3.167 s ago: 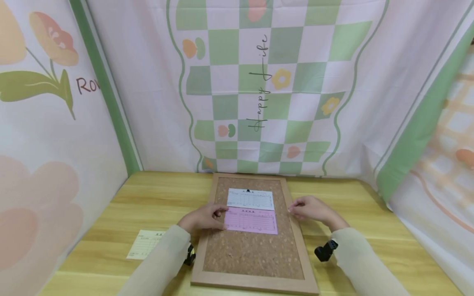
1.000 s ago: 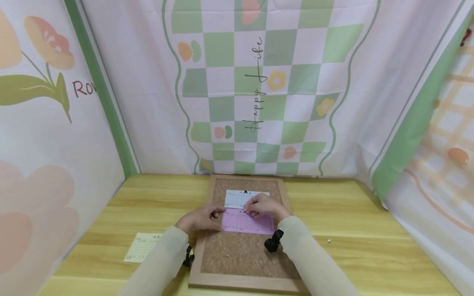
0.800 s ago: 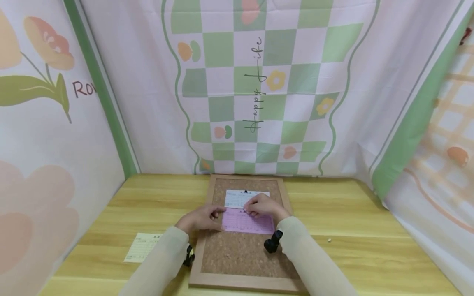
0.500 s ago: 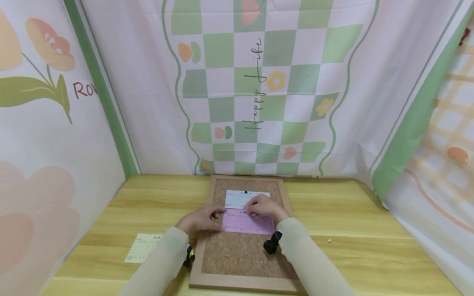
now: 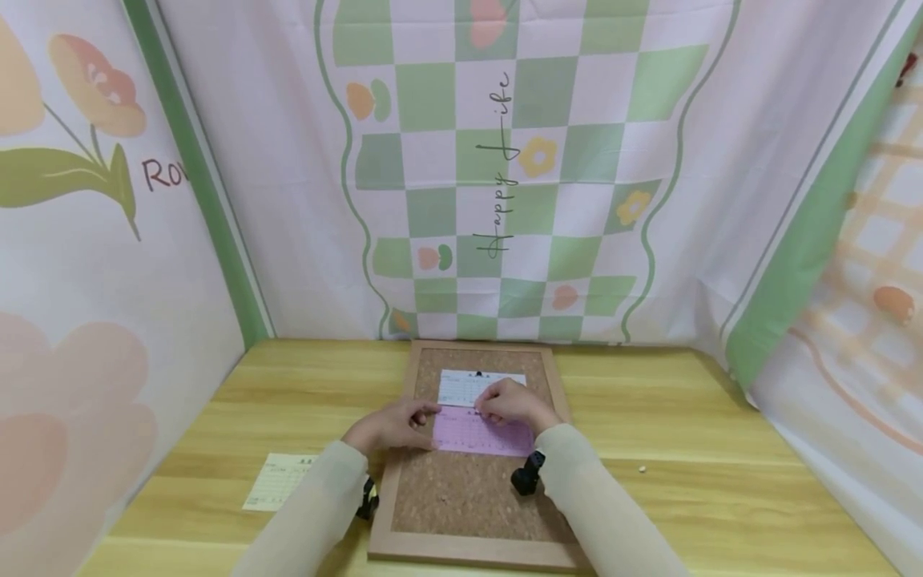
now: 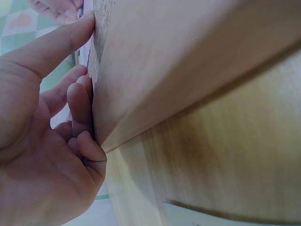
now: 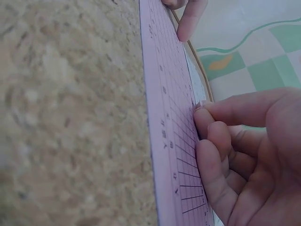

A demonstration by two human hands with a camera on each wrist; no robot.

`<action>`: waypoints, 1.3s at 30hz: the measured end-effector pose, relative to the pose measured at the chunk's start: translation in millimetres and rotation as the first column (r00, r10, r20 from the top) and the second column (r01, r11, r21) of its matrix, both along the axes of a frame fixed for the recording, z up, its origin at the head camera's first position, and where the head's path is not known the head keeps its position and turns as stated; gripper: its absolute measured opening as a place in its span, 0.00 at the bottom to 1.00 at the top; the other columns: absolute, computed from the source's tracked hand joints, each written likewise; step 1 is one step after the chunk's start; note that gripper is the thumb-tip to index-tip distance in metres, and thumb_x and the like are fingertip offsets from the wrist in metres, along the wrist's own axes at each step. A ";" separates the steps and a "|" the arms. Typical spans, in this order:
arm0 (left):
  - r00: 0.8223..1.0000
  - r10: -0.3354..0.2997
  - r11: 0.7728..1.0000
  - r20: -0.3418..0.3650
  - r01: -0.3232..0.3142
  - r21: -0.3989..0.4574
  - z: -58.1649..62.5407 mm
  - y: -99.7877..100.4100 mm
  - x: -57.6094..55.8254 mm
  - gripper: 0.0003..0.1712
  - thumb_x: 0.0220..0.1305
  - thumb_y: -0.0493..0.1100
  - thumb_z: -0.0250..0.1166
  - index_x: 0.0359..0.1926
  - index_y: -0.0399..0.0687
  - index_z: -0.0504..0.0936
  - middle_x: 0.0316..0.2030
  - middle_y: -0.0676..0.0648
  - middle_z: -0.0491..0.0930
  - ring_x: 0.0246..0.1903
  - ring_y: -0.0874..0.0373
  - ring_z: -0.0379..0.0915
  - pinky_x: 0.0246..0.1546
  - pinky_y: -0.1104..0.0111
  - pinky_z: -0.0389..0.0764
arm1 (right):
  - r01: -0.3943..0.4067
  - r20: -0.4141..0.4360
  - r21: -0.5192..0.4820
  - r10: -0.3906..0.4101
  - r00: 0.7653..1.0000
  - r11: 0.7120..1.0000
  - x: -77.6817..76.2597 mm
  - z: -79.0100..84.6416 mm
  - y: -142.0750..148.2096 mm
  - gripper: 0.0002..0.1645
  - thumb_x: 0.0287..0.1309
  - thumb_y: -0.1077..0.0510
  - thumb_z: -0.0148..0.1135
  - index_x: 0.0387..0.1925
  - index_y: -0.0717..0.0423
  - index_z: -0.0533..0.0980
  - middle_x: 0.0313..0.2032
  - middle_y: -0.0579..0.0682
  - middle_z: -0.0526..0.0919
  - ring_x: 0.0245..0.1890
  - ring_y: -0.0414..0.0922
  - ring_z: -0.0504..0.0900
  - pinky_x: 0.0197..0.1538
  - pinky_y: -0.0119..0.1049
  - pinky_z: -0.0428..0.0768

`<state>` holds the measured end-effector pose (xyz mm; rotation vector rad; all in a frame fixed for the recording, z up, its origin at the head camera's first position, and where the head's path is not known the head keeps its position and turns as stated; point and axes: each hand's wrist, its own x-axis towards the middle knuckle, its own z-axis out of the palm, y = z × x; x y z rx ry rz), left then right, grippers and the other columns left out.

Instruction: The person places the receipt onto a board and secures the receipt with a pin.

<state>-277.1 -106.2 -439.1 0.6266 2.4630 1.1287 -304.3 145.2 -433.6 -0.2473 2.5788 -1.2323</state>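
While both hands sit over the cork board [image 5: 476, 497], I take that board as my landmark. It lies flat on the wooden bench [image 5: 692, 449], framed in pale wood, its far end close to the checked backdrop cloth [image 5: 505, 160].

On the far half of the board I see a white slip [image 5: 461, 386], and just nearer to me a pink slip [image 5: 479, 437], the two lying edge to edge or slightly overlapped; I cannot tell which.

My left hand [image 5: 389, 426] rests at the board's left frame. The left wrist view shows the lower fingers [image 6: 82, 106] curled against the frame's side while the forefinger stretches out onto the pink slip's left edge, pressing it down rather than gripping it.

My right hand [image 5: 512, 403] sits at the top edge of the pink slip, near the middle of the board. In the right wrist view its fingertips [image 7: 203, 117] are bunched with the thumb, pinching something very small against the paper; it is too tiny for me to name.

Off the board's left side, well apart from it, a pale yellow slip [image 5: 281, 479] lies on the bench. Off the right side there is a tiny pale speck [image 5: 641, 469].
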 end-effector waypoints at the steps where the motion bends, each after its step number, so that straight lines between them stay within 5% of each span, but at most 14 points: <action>1: 1.000 0.000 1.000 0.001 0.000 0.001 0.2 0.0 0.4 0.35 0.60 0.38 0.74 0.67 0.39 0.72 0.42 0.46 0.69 0.43 0.54 0.63 0.44 0.61 0.67 | 0.000 -0.001 0.005 0.000 1.000 1.000 0.3 0.0 -0.2 0.07 0.65 0.63 0.60 0.34 0.60 0.84 0.26 0.49 0.81 0.25 0.40 0.76 0.29 0.31 0.76; 39: 1.000 0.008 1.000 -0.008 -0.008 -0.006 1.1 -0.5 2.7 0.35 0.60 0.41 0.74 0.67 0.40 0.73 0.43 0.46 0.70 0.44 0.53 0.63 0.45 0.59 0.68 | 0.002 -0.005 0.030 -0.001 1.000 1.000 1.6 -0.6 -1.2 0.04 0.61 0.63 0.62 0.34 0.59 0.83 0.26 0.49 0.80 0.25 0.41 0.76 0.29 0.32 0.75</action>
